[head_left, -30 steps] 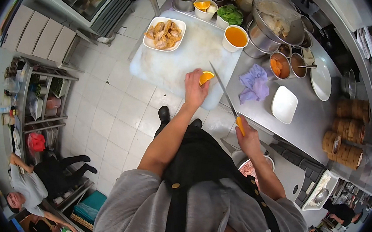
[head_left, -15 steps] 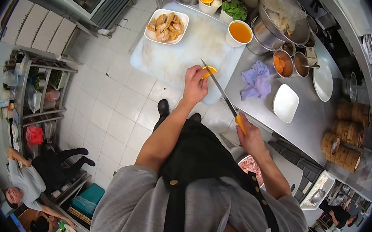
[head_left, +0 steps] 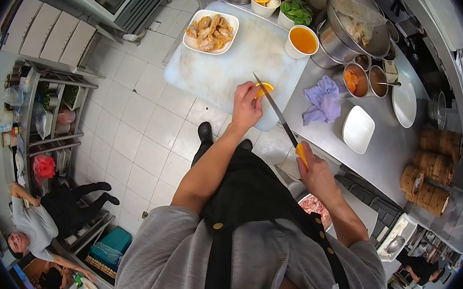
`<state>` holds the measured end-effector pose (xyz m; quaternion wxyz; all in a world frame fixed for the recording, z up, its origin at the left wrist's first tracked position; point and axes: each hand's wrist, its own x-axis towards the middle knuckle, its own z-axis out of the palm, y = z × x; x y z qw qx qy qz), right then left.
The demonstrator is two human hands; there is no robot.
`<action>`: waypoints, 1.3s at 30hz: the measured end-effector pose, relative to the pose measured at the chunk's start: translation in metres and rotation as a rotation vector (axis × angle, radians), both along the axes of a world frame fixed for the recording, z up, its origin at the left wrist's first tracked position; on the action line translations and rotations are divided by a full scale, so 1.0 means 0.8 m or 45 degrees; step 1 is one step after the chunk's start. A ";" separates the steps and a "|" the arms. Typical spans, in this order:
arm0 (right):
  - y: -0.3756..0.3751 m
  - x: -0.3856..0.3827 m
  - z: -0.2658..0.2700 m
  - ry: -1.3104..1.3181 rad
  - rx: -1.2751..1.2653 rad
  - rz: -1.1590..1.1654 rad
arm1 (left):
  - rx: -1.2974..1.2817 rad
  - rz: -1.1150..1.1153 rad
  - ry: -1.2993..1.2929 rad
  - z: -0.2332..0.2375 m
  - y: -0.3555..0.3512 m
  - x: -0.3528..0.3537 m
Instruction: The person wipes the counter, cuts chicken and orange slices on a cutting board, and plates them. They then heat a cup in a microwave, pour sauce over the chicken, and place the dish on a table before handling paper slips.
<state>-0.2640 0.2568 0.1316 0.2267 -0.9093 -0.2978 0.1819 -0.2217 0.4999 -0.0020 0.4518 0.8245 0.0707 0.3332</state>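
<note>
Orange piece: a bright orange, rind-edged citrus piece (head_left: 268,87) is held on the cutting board just right of the frame's upper centre; its left part is hidden by fingers, so its full length cannot be told.
Blade over citrus: the piece is crossed, as seen from above, by a long, narrow steel knife with a yellow-orange handle (head_left: 280,117); its axis is slanted from tip at upper left to handle at lower right. Whether the flesh is touched by the edge cannot be told.
Left hand: the citrus is pinched between thumb and bent fingers by the left hand (head_left: 246,108), the nearer one, set at the piece's lower left.
Right hand: the handle is gripped in the closed right hand (head_left: 319,175), well apart, toward the lower right.
Board: the work is borne by a white, stained, round-cornered plastic cutting board (head_left: 209,80); golden-brown cooked pieces (head_left: 212,31) are kept in a white dish at its upper left edge.
Counter: a crumpled lilac cloth (head_left: 322,101) and a white rounded-square dish (head_left: 358,129) are laid on the brushed steel counter (head_left: 334,149), right of the blade.
Room: pale floor tiles (head_left: 150,96) are seen at left; a co-worker in grey and black (head_left: 35,222) is shown lower left.
</note>
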 end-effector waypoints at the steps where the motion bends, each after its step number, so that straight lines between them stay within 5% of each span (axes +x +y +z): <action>1: 0.001 0.000 0.001 -0.001 -0.001 -0.001 | 0.001 0.001 -0.007 0.000 0.000 0.000; 11: 0.046 0.024 -0.057 -0.048 -0.036 -0.052 | -0.008 0.005 -0.008 -0.009 -0.004 0.002; 16: -0.004 -0.011 -0.020 0.074 -0.282 -0.001 | 0.105 0.028 -0.004 -0.013 0.000 0.002; 21: 0.018 -0.001 -0.125 -0.089 -0.020 -0.088 | 0.096 0.020 0.067 -0.011 -0.003 0.003; 25: -0.010 0.004 -0.091 -0.223 0.157 -0.153 | 0.159 0.063 0.215 0.008 0.003 0.008; 29: 0.001 0.054 -0.076 -0.404 -0.177 -0.266 | 0.321 -0.100 0.412 0.021 0.015 0.019; 35: 0.047 0.161 -0.134 -0.616 -0.066 -0.161 | 0.458 -0.232 0.635 0.030 0.029 0.033; 39: 0.111 0.124 -0.151 -0.890 0.278 -0.222 | 0.371 -0.317 0.701 0.030 0.049 0.049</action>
